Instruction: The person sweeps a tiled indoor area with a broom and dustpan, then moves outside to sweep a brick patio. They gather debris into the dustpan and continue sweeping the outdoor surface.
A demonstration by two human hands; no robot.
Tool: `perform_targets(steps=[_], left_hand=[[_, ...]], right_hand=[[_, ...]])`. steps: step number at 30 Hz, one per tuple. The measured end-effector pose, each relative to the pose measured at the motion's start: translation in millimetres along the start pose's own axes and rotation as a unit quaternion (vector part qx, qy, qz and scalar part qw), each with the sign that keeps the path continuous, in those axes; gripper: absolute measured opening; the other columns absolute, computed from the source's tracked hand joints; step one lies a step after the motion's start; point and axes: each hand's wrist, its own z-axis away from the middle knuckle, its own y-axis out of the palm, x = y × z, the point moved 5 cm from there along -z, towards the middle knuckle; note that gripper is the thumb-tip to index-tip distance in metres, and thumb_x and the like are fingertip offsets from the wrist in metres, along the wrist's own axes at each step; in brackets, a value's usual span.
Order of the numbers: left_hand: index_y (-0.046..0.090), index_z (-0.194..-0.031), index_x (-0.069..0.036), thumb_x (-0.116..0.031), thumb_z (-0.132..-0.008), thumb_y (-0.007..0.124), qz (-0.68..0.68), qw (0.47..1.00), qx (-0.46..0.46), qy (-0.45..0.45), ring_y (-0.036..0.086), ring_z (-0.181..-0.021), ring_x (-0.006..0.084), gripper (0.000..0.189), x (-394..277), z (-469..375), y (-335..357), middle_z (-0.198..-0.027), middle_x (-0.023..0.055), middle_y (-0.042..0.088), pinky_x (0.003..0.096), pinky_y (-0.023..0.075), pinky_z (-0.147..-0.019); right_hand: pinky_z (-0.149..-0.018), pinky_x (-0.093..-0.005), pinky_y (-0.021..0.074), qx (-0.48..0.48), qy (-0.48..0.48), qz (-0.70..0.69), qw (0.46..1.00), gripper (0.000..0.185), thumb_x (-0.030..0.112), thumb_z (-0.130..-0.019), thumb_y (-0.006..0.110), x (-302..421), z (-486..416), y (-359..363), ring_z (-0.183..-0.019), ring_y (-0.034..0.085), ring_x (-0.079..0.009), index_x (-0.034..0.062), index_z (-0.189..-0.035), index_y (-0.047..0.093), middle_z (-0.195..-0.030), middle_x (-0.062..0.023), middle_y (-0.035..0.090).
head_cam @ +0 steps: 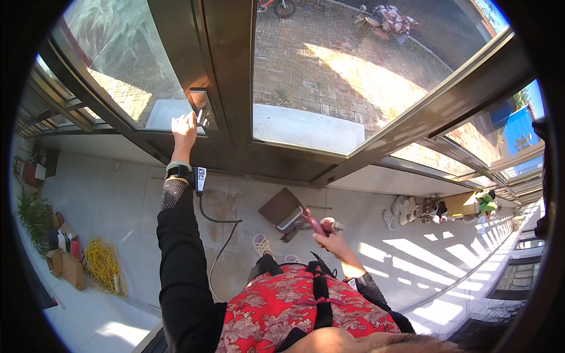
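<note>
My left hand (pixel 184 130) reaches forward to the lever handle (pixel 203 115) of a brown metal-framed glass door (pixel 227 88). Its fingers are curled at the lever, which they partly cover. In front of my body, my right hand (pixel 332 240) grips the maroon handles of a dustpan (pixel 279 208) and a broom together. The dustpan's brown scoop, with a row of pale comb teeth, hangs low over the floor near my feet. Dark broom bristles (pixel 290 234) show beside the scoop; the rest of the broom is mostly hidden.
Left on the tiled floor (pixel 145 256) are a coil of yellow rope (pixel 103 267), open cardboard boxes (pixel 66 267) and a potted plant (pixel 33 218). Several shoes (pixel 404 209) line the wall at right. A dark cable (pixel 220 256) hangs from a device at my left wrist.
</note>
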Motion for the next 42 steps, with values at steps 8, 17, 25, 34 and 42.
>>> perform_targets(steps=[8, 17, 25, 34, 42], left_hand=[[0.061, -0.079, -0.005, -0.024, -0.094, 0.045, 0.290, 0.920, 0.165, -0.206, 0.055, -0.076, 0.0320, 0.029, 9, 29, -27, -0.075, 0.0094, 0.059, 0.0498, 0.0360, -0.090], [0.063, -0.091, -0.003, -0.019, -0.092, 0.050, 0.214, 0.946, 0.129, -0.205, 0.045, -0.122, 0.0321, 0.020, 30, 95, -215, -0.104, 0.0124, 0.060, 0.0418, 0.0307, -0.103], [0.055, -0.112, 0.000, -0.024, -0.097, 0.047, 0.183, 0.702, -0.100, -0.681, 0.058, -0.091, 0.0170, 0.029, -21, 258, -294, -0.095, 0.0094, 0.061, 0.0284, 0.0474, -0.078], [0.055, -0.108, -0.006, -0.042, -0.097, 0.042, 0.568, 0.464, 0.063, -0.677, 0.058, -0.085, 0.0127, 0.041, -130, 146, -231, -0.094, 0.0045, 0.061, 0.0286, 0.0473, -0.077], [0.055, -0.111, -0.008, -0.044, -0.096, 0.043, 0.552, 0.510, 0.048, -0.658, 0.057, -0.090, 0.0119, 0.041, -44, 62, -159, -0.099, 0.0026, 0.060, 0.0294, 0.0453, -0.079]], right_hand=[[-0.046, -0.0221, 0.0396, 0.056, 0.028, 0.046, 0.997, 0.041, 0.004, -0.077, 0.069, 31, -13, 30, -0.054, 0.051, -0.0086, 0.0092, -0.107, 0.040, -0.076, -0.0040, 0.054], [-0.044, -0.0211, 0.0400, 0.239, -0.001, 0.035, 0.970, 0.045, 0.011, -0.080, 0.069, 54, -55, 113, -0.054, 0.051, -0.0071, 0.0072, -0.113, 0.039, -0.081, -0.0042, 0.053], [-0.045, -0.0237, 0.0420, 0.326, -0.010, 0.026, 0.945, 0.050, 0.010, -0.082, 0.066, 85, -86, 192, -0.059, 0.053, -0.0089, 0.0055, -0.118, 0.032, -0.086, -0.0087, 0.054], [-0.076, -0.0285, 0.0468, 0.329, -0.175, 0.076, 0.925, 0.056, 0.010, -0.080, 0.068, 116, -122, 298, -0.092, 0.054, -0.0152, 0.0022, -0.119, 0.029, -0.107, -0.0113, 0.050], [-0.078, -0.0307, 0.0482, 0.349, -0.175, 0.001, 0.921, 0.052, 0.008, -0.079, 0.064, 161, -195, 363, -0.096, 0.056, -0.0173, 0.0012, -0.118, 0.030, -0.107, -0.0143, 0.050]])
